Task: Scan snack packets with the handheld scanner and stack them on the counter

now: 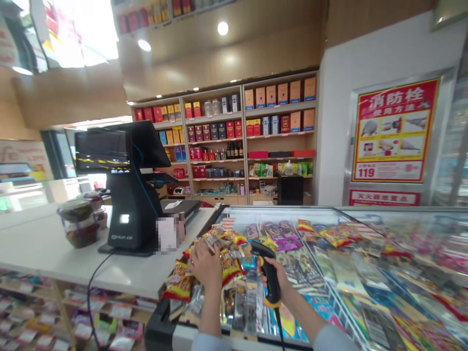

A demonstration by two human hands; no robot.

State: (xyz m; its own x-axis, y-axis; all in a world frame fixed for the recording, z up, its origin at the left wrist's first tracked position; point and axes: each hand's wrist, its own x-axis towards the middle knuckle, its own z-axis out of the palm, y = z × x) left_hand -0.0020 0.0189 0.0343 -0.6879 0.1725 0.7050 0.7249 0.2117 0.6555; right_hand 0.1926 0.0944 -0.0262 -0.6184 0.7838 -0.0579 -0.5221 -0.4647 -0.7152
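Observation:
My right hand (pixel 278 275) is wrapped round the grip of a black and yellow barcode scanner (pixel 272 280), with its cable hanging down towards me. The scanner's head points left, towards my left hand (pixel 206 263). Curled over the pile, my left hand grips a clear-and-brown snack packet (pixel 212 242), partly hidden by the fingers. Red and yellow snack bags (pixel 179 283) lie beside and under that hand. Both hands are above an open glass-topped freezer case (pixel 252 336) filled with packets, among them purple bags (pixel 283 235).
To the left, a white counter (pixel 142 278) carries a black checkout terminal (pixel 126 214) and stacked tubs (pixel 78 222). A wire divider (pixel 331 287) splits the case. Shelves of boxed goods (pixel 214 131) line the back wall, and a fire-hydrant notice (pixel 397 129) hangs at right.

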